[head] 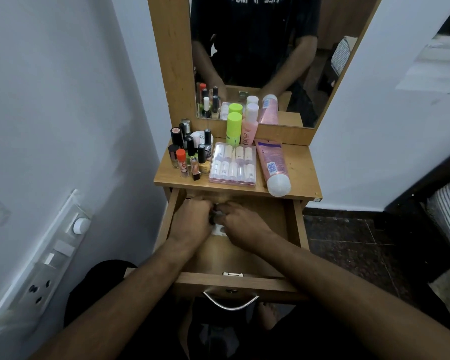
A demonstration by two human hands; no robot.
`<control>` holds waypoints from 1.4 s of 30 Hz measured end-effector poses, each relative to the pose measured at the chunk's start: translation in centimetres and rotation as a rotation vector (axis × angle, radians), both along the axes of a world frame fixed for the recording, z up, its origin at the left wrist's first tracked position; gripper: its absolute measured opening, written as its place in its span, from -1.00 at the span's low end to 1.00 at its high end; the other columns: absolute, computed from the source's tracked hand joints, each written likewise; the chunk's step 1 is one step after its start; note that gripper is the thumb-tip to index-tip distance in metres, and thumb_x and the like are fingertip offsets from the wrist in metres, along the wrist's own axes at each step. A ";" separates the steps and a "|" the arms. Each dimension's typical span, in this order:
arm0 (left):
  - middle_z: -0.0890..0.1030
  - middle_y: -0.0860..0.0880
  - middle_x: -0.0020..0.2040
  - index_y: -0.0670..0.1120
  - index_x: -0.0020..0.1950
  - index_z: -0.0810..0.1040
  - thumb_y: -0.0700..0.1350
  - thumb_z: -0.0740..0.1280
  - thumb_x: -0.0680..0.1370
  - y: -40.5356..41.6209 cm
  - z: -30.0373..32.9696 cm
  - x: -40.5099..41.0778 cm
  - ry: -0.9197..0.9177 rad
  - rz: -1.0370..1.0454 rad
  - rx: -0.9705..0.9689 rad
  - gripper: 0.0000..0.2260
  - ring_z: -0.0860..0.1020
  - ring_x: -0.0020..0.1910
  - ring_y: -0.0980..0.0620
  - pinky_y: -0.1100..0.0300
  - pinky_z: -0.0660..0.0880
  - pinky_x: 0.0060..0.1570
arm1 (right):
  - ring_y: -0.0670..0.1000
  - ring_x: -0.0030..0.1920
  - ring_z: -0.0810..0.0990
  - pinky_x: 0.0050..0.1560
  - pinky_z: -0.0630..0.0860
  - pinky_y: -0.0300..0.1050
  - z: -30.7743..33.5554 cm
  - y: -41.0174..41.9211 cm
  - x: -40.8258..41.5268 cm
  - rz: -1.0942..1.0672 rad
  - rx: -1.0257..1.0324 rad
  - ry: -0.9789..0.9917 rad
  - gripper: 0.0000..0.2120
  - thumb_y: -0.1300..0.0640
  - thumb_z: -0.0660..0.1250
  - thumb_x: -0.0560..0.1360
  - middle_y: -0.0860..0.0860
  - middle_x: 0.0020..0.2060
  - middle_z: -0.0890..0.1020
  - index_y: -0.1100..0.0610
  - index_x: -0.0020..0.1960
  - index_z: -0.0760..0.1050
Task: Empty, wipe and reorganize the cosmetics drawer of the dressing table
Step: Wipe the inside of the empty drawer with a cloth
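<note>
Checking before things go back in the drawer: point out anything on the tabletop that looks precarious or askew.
The pink tube lies flat, its white cap overhanging the tabletop's front edge above the open drawer. Nothing else stands out.

Both hands, left [191,219] and right [240,223], meet inside open drawer [283,219], gripping small dark items; above drawer, counter [299,165] holds nail polishes [190,157], vial case [233,163], pink tube [273,165].

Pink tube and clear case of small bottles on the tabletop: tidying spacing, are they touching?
Apart. The head view shows bare wood between the pink tube and the clear case.
</note>
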State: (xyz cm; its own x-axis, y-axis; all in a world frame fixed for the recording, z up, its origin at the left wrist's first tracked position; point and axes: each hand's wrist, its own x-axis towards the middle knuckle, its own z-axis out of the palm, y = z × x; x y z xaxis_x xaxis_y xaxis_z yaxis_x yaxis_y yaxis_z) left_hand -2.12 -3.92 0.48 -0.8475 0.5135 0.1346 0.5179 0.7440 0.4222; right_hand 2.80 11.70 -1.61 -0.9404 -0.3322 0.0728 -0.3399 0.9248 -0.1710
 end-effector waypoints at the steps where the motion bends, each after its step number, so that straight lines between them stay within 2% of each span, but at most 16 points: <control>1: 0.69 -0.07 0.05 -0.09 0.09 0.67 -0.24 0.37 0.54 0.0 0.0 -0.4 0.004 0.002 -0.009 -0.83 0.65 0.01 -0.03 0.13 0.60 0.00 | 0.19 0.33 0.50 0.22 0.56 0.15 -0.3 -0.3 -0.7 -0.006 -0.002 0.036 -0.65 0.28 0.45 0.46 0.11 0.30 0.59 0.10 0.22 0.66; 4: 0.69 -0.07 0.09 -0.07 0.13 0.66 -0.20 0.38 0.52 -0.2 -0.3 -1.8 0.025 0.009 -0.046 -0.79 0.65 0.02 -0.03 0.09 0.60 0.02 | 0.21 0.41 0.44 0.33 0.46 0.14 -0.7 -1.2 -2.5 -0.029 0.031 0.104 -0.71 0.26 0.40 0.50 0.13 0.36 0.55 0.15 0.21 0.65; 8: 0.66 -0.09 0.16 -0.10 0.19 0.64 -0.15 0.42 0.51 -0.1 -0.8 -2.8 -0.008 -0.007 -0.122 -0.75 0.62 0.09 -0.07 0.10 0.53 0.11 | 0.23 0.40 0.45 0.29 0.49 0.12 -1.4 -1.5 -3.1 -0.061 0.031 0.154 -0.75 0.25 0.45 0.45 0.14 0.35 0.56 0.17 0.12 0.69; 14: 0.59 -0.12 0.25 -0.10 0.28 0.59 -0.20 0.37 0.55 1.2 -1.8 -2.9 -0.048 -0.040 -0.188 -0.70 0.57 0.20 -0.13 -0.01 0.57 0.17 | 0.19 0.36 0.49 0.24 0.55 0.09 -0.9 -0.8 -2.3 -0.158 -0.016 0.110 -0.69 0.28 0.36 0.51 0.11 0.34 0.56 0.15 0.23 0.65; 17: 0.64 -0.09 0.20 -0.09 0.23 0.62 -0.21 0.41 0.52 2.4 -1.8 -2.4 -0.032 -0.084 -0.147 -0.71 0.60 0.17 -0.07 0.10 0.52 0.17 | 0.18 0.24 0.57 0.14 0.57 0.06 -0.6 -0.1 -1.6 -0.225 -0.007 0.097 -0.71 0.28 0.38 0.48 0.09 0.26 0.61 0.14 0.19 0.66; 20: 0.67 -0.10 0.12 -0.10 0.18 0.63 -0.20 0.41 0.48 4.0 -1.7 -1.8 -0.057 -0.096 -0.114 -0.73 0.62 0.08 -0.07 0.14 0.52 0.08 | 0.17 -0.02 0.68 -0.01 0.63 0.03 -0.5 0.7 -0.9 -0.331 -0.017 0.134 -0.78 0.24 0.51 0.38 0.09 -0.01 0.72 0.15 0.02 0.71; 23: 0.66 -0.16 0.12 -0.14 0.18 0.62 -0.22 0.38 0.47 5.7 -1.7 -1.1 -0.082 -0.100 -0.085 -0.72 0.62 0.06 -0.16 0.07 0.52 0.05 | 0.11 -0.23 0.71 -0.19 0.67 -0.03 -0.5 1.5 -0.6 -0.427 0.006 0.175 -0.82 0.19 0.62 0.27 0.06 -0.22 0.74 0.12 -0.14 0.72; 26: 0.67 -0.16 0.13 -0.13 0.19 0.61 -0.22 0.37 0.46 7.1 -1.9 -0.5 -0.099 -0.097 -0.014 -0.70 0.62 0.07 -0.18 0.07 0.52 0.02 | 0.10 -0.33 0.69 -0.30 0.65 -0.06 -0.5 2.1 -0.3 -0.514 0.017 0.201 -0.83 0.22 0.64 0.24 0.07 -0.30 0.72 0.13 -0.21 0.71; 29: 0.66 -0.16 0.15 -0.13 0.21 0.60 -0.20 0.37 0.49 8.4 -2.2 0.2 -0.123 -0.069 0.049 -0.71 0.61 0.10 -0.17 0.07 0.52 0.06 | 0.10 -0.34 0.69 -0.32 0.65 -0.05 -0.6 2.6 -0.2 -0.606 0.066 0.159 -0.87 0.23 0.62 0.30 0.08 -0.30 0.72 0.14 -0.19 0.71; 31: 0.66 -0.16 0.16 -0.13 0.22 0.60 -0.18 0.36 0.51 8.9 -2.5 0.5 -0.115 -0.053 0.072 -0.72 0.61 0.10 -0.17 0.04 0.52 0.07 | 0.11 -0.37 0.68 -0.37 0.64 -0.03 -0.6 2.8 0.0 -0.628 0.058 0.145 -0.85 0.25 0.64 0.27 0.10 -0.33 0.71 0.16 -0.21 0.71; 33: 0.67 -0.15 0.15 -0.13 0.21 0.60 -0.17 0.36 0.51 9.1 -2.7 0.7 -0.097 -0.069 0.081 -0.73 0.62 0.08 -0.15 0.05 0.53 0.06 | 0.13 -0.29 0.71 -0.28 0.66 0.01 -0.6 2.9 0.2 -0.644 0.062 0.108 -0.87 0.26 0.60 0.34 0.12 -0.25 0.73 0.18 -0.13 0.71; 37: 0.66 -0.14 0.18 -0.12 0.26 0.58 -0.19 0.37 0.51 9.5 -3.1 1.2 -0.118 -0.148 0.130 -0.69 0.62 0.11 -0.13 0.06 0.54 0.11 | 0.15 0.06 0.67 0.10 0.62 0.05 -0.7 4.2 1.0 -0.677 0.036 0.081 -0.80 0.22 0.34 0.59 0.13 0.08 0.69 0.15 0.18 0.64; 39: 0.63 -0.13 0.22 -0.12 0.30 0.55 -0.22 0.37 0.50 10.0 -3.2 1.5 -0.132 -0.179 0.145 -0.64 0.59 0.16 -0.13 0.05 0.55 0.14 | 0.09 0.11 0.65 0.16 0.60 0.03 -0.9 5.1 1.7 -0.677 0.044 0.098 -0.76 0.19 0.34 0.59 0.07 0.13 0.67 0.09 0.25 0.59; 42: 0.59 -0.13 0.29 -0.11 0.35 0.51 -0.23 0.39 0.49 10.1 -3.3 1.6 -0.125 -0.201 0.140 -0.59 0.55 0.23 -0.13 0.04 0.53 0.21 | 0.06 0.13 0.64 0.23 0.57 0.03 -1.0 5.4 2.5 -0.657 0.082 0.111 -0.74 0.15 0.36 0.57 0.03 0.12 0.68 0.05 0.25 0.58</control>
State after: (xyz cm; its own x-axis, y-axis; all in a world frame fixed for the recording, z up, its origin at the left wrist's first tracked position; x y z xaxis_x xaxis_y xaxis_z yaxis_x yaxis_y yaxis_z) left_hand -0.51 6.20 -2.81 -0.7452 0.6564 0.1171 0.5865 0.5617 0.5835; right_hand 5.27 17.11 -2.63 -0.9375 0.2983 0.1794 0.2867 0.9540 -0.0879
